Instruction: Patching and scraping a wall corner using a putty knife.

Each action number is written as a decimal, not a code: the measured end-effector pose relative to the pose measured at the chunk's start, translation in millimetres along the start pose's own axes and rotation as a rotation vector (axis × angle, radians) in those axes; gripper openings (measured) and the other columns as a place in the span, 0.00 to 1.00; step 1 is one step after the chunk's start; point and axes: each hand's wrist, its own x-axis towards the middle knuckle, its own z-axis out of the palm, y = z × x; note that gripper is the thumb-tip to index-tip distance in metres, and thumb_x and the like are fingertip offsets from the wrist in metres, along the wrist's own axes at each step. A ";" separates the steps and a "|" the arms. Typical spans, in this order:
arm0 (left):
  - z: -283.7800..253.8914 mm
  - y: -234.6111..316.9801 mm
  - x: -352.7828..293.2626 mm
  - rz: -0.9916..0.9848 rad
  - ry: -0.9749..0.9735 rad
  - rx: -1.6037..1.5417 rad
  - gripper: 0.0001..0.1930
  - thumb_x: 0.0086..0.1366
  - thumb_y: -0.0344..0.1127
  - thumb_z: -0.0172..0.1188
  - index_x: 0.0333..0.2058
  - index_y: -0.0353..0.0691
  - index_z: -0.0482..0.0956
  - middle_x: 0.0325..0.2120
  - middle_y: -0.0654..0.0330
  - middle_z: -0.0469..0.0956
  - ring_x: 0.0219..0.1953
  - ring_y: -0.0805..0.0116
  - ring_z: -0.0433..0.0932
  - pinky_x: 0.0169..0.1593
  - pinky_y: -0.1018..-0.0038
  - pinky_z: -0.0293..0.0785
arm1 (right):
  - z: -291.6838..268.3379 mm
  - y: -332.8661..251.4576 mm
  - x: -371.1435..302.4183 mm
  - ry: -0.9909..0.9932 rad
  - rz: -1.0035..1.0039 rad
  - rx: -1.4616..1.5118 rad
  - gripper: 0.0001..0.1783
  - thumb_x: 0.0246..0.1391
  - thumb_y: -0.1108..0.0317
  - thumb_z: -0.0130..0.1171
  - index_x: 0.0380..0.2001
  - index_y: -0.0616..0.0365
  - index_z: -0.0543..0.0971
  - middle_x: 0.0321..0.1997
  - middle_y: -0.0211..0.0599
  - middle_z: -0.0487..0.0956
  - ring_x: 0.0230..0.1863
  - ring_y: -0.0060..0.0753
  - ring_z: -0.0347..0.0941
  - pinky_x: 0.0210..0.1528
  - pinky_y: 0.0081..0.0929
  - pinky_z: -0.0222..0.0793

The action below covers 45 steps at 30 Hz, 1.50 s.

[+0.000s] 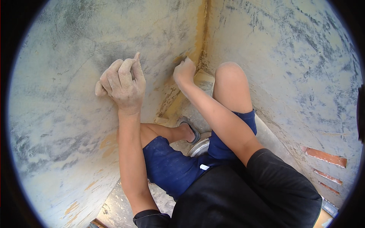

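Note:
My left hand (123, 83), coated in pale dust, is raised in front of the left wall (64, 76). Its fingers are bent and spaced apart, with the thumb pointing up, and nothing shows in its grip. Whether the fingertips touch the wall cannot be seen. My right hand (185, 72) is closed low against the same wall, just left of the corner seam (204, 34). A small dark edge (184, 58) shows at its fingertips, too little to name. Around it the wall has brownish, rough patches.
The right wall (277, 53) rises close beside my bent knee (230, 72). Reddish slots (327, 157) are cut low in it. Beneath me is a round metal rim (199, 147), near my sandalled foot (189, 129). Yellowish strips run along the wall's base.

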 end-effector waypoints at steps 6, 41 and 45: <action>-3.1 8.2 8.5 0.021 -0.051 -0.089 0.14 0.55 0.40 0.79 0.35 0.54 0.79 0.34 0.72 0.78 0.41 0.72 0.73 0.48 0.72 0.57 | -44.1 -5.9 5.6 0.044 -0.104 0.120 0.09 0.65 0.75 0.50 0.39 0.72 0.77 0.38 0.58 0.83 0.44 0.55 0.81 0.48 0.44 0.73; 45.8 78.3 22.3 0.017 -0.741 -0.593 0.12 0.61 0.28 0.67 0.44 0.43 0.82 0.38 0.57 0.80 0.39 0.52 0.78 0.43 0.60 0.76 | -47.1 44.6 50.4 -0.098 -0.011 -0.198 0.14 0.59 0.75 0.50 0.42 0.69 0.81 0.43 0.63 0.83 0.49 0.63 0.81 0.52 0.50 0.76; 39.2 74.4 18.6 0.053 -0.766 -0.596 0.11 0.61 0.28 0.67 0.44 0.43 0.82 0.39 0.58 0.79 0.38 0.51 0.77 0.45 0.59 0.75 | -48.0 16.9 59.4 -0.121 -0.030 -0.267 0.13 0.59 0.75 0.50 0.41 0.67 0.82 0.42 0.62 0.84 0.50 0.64 0.80 0.53 0.51 0.76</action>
